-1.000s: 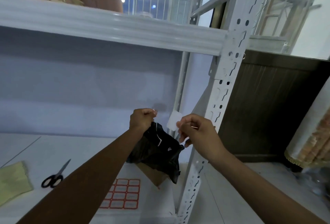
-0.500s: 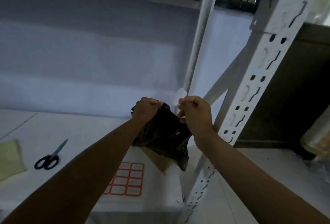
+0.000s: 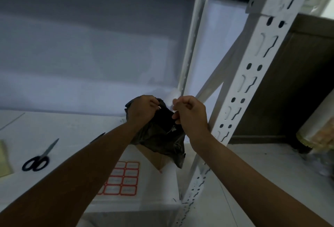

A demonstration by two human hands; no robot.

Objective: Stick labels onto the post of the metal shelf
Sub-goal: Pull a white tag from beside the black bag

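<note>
White slotted post (image 3: 253, 75) – black bag (image 3: 162, 136), black-handled scissors (image 3: 38, 158), red-bordered white labels (image 3: 124, 178)

The post (image 3: 253, 75) was painted metal, matt white and punched with slots. The bag (image 3: 160, 134) was thin black plastic, crumpled and faintly glossy. The label sheet (image 3: 124, 179) looked like smooth paper; the scissors (image 3: 38, 157) had black plastic handles.

A white shelf board (image 3: 68, 136) fills the lower left of the frame. On it are seen black-handled scissors (image 3: 38, 158) at left and a red-bordered label sheet (image 3: 124, 178) at lower centre.
</note>
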